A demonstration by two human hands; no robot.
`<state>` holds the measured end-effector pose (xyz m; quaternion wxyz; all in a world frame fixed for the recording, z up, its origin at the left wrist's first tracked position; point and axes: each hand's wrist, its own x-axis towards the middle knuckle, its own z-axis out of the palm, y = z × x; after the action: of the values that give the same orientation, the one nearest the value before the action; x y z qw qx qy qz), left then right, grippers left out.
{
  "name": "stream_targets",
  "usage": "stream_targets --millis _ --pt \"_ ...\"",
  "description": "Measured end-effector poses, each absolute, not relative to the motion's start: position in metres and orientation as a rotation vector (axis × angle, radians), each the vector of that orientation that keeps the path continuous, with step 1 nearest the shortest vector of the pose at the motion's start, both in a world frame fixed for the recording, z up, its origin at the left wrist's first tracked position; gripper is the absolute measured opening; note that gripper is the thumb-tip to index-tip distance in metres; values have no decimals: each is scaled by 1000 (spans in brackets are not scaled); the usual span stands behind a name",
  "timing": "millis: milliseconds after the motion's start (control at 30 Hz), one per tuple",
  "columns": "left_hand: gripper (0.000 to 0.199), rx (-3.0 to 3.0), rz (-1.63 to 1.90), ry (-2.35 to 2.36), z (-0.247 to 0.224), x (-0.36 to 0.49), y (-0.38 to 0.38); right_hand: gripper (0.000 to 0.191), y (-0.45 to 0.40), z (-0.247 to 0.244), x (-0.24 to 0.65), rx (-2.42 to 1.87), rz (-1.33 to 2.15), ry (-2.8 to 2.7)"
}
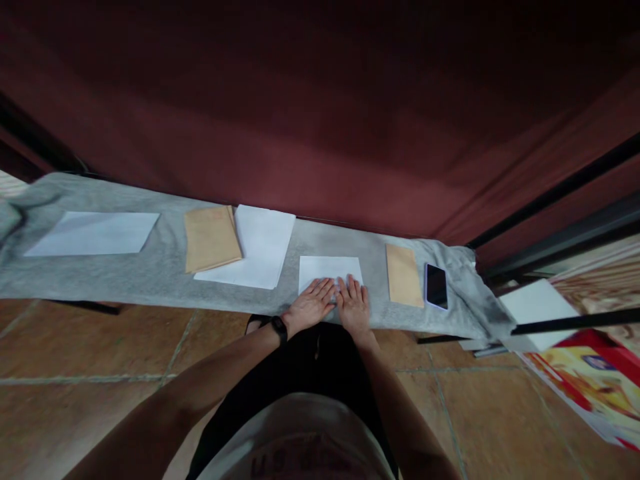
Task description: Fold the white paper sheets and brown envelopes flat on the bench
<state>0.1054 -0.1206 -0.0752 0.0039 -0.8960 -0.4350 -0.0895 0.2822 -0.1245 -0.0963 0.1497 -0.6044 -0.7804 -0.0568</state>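
Note:
A white sheet of paper point(329, 267), apparently folded, lies in front of me on a narrow cloth-covered surface. My left hand point(313, 303) rests flat on its near left part, fingers stretched out. Beside it, my right hand point(353, 303) presses flat on the near right part, fingers extended and slightly apart. The paper's near edge is hidden under both hands. To the right lies a single brown envelope point(404, 275). Left of my hands is a stack of white paper point(263, 247), partly covered by a pile of brown envelopes point(210, 239).
Another white sheet point(100, 233) lies at the far left of the grey cloth point(165, 273). A phone point(436, 287) sits near the right end. A dark red panel point(320, 167) rises along the back edge. On the floor at right is a red and yellow box point(595, 380).

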Motion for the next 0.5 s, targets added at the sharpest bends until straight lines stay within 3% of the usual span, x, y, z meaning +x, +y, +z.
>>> stream_targets --millis 500 --pt "55 -2778 -207 -1357 -70 107 -123 50 -125 -99 279 -1803 -155 -2146"
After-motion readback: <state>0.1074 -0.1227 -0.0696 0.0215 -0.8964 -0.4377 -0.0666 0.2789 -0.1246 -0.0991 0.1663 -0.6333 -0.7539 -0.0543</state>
